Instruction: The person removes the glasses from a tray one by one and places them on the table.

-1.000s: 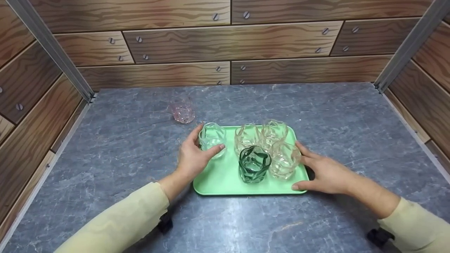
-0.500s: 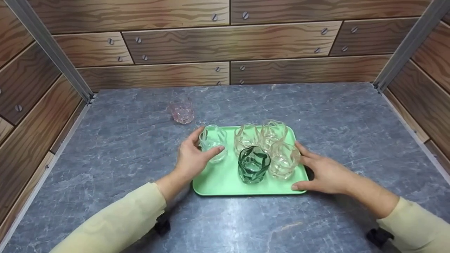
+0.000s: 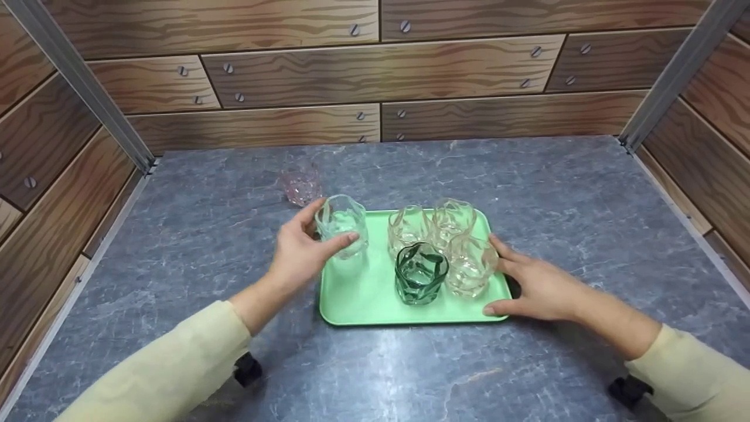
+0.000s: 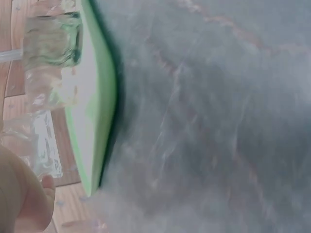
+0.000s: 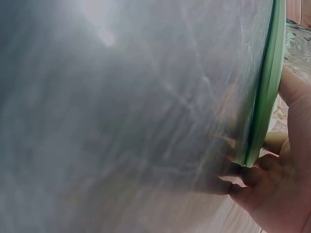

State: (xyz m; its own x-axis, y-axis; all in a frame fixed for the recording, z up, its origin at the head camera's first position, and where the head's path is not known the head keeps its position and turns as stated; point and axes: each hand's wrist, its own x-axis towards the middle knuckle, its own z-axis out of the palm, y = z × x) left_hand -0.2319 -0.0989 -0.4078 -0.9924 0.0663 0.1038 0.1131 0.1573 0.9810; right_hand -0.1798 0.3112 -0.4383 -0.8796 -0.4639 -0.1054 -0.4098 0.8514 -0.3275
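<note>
In the head view, the left hand [image 3: 302, 249], curled partway round a clear glass [image 3: 338, 218], has shifted leftward with it, and the glass now sits above the far left corner of the tray [image 3: 363, 296]. As before, the right hand [image 3: 536, 290] grips the tray's right edge. The left wrist view shows the glass apart from the tray. In the right wrist view, thumb and fingers straddle its rim.

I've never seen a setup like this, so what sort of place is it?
Probably a work booth: wood-patterned panels stand on three sides of a marbled tabletop, with grey posts at its far corners.
</note>
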